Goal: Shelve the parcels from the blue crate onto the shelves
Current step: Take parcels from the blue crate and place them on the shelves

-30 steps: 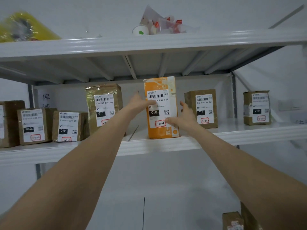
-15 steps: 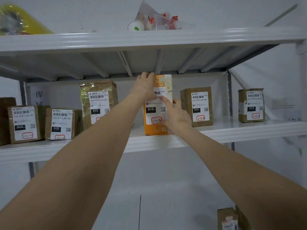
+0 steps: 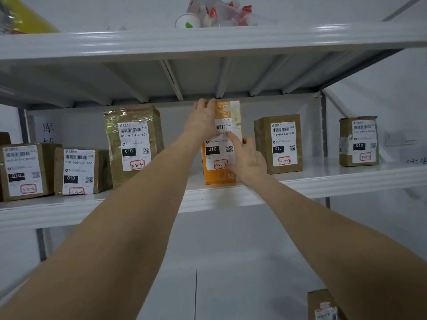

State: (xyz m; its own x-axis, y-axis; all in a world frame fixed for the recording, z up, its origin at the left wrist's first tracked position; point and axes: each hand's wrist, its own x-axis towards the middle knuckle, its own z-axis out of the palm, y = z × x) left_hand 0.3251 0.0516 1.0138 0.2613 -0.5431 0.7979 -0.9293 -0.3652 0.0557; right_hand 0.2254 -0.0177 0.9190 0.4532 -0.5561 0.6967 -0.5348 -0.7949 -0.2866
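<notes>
The middle shelf (image 3: pixel 335 181) carries a row of labelled brown parcels (image 3: pixel 278 144), and the orange parcel (image 3: pixel 219 177) stands upright near its front edge between two of them. The left hand (image 3: pixel 203 120) curls its fingers over the parcel's top left corner, while the right hand (image 3: pixel 249 162) lies open, its index finger pressed straight on the label. A second ago the left hand sat lower, on the parcel's left side.
</notes>
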